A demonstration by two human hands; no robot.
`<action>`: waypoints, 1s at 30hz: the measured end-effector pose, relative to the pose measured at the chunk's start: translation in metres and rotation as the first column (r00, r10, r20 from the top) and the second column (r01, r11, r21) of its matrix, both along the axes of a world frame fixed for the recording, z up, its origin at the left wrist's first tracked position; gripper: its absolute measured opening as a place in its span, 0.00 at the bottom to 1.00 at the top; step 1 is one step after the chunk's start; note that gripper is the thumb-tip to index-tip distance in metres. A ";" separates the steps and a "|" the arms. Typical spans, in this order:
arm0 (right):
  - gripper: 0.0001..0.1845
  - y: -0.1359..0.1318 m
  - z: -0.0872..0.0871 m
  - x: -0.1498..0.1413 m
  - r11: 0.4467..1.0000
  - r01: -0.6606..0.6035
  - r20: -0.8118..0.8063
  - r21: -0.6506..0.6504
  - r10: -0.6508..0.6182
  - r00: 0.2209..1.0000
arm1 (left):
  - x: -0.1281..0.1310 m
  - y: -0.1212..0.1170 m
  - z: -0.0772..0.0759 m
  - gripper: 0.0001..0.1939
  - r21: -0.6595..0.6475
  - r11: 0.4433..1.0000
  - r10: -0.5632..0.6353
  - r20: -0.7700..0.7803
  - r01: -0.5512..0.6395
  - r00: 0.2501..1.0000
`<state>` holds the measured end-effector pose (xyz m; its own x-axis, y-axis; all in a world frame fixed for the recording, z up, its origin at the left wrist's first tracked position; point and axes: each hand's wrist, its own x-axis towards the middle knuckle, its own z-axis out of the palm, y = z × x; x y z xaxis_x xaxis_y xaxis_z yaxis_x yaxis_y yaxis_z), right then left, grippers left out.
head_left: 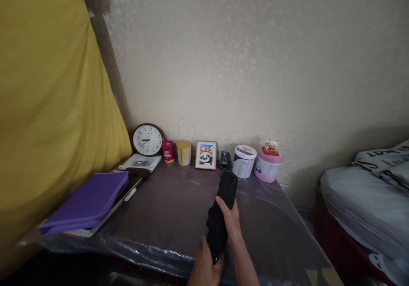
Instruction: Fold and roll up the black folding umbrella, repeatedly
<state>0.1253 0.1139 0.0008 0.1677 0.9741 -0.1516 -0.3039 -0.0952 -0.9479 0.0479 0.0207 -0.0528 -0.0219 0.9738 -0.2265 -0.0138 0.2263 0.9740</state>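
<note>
Black fabric, bundled into what looks like a folded umbrella (228, 187), lies within both hands, directly ahead of the person and over the near-middle part of the tabletop (179, 209). Neither hand has a gap to cross: the left hand (204, 267) is closed around the near end, while the right hand (232, 222) grips farther up, around the middle, with its thumb laid across the fabric. The near end is therefore closest to the left hand, and the free far end lies beyond the right.

The long axis runs away from the person toward the wall (198, 64), slanting somewhat to the right. Its far end points roughly toward the small dark device (224, 160) and the white-and-purple tub (243, 162), with the picture frame (206, 155) to the left of that line. Whether the underside touches the tabletop or is held just above it, I cannot tell.
</note>
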 end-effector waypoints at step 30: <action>0.32 -0.001 -0.010 -0.001 0.999 -0.052 0.047 -0.014 0.053 0.998 | 0.002 -0.010 0.019 0.33 -0.089 0.985 -0.134 0.171 0.151 0.976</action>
